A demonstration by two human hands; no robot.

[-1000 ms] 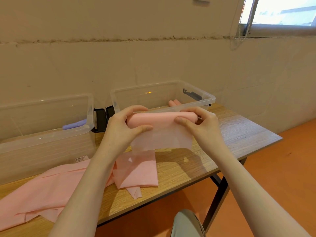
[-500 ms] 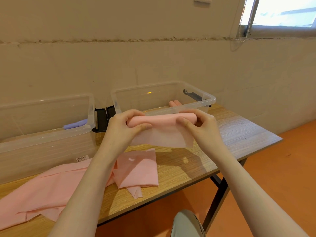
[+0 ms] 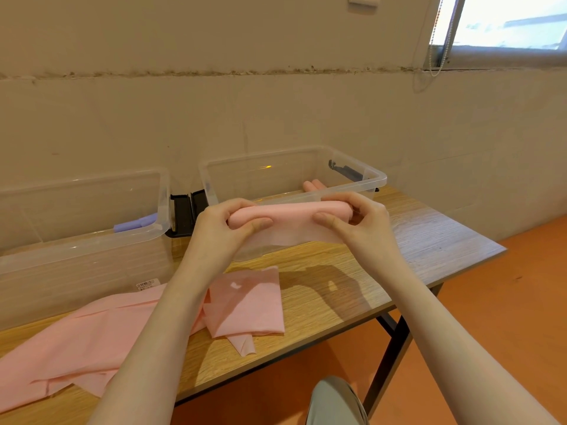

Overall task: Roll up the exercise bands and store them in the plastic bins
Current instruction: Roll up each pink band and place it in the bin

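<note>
A pink exercise band point(image 3: 291, 220) is rolled into a thick tube held above the table, just in front of the right clear bin point(image 3: 372, 177). My left hand point(image 3: 225, 228) grips its left end and my right hand point(image 3: 357, 219) grips its right end, thumbs on the front. A short thin flap hangs below the roll. More pink bands point(image 3: 129, 326) lie unrolled on the table's left and middle. The right bin holds pink rolls point(image 3: 313, 186). The left clear bin point(image 3: 161, 222) holds a purple roll point(image 3: 133, 223).
The wooden table point(image 3: 429, 240) stands against a beige wall. Black lid latches point(image 3: 184, 210) sit between the two bins. The floor to the right is orange. My knee point(image 3: 334, 400) shows below the table's front edge.
The hanging tail of the pink band has shortened as it wound onto the roll. Both hands stayed in about the same place.
</note>
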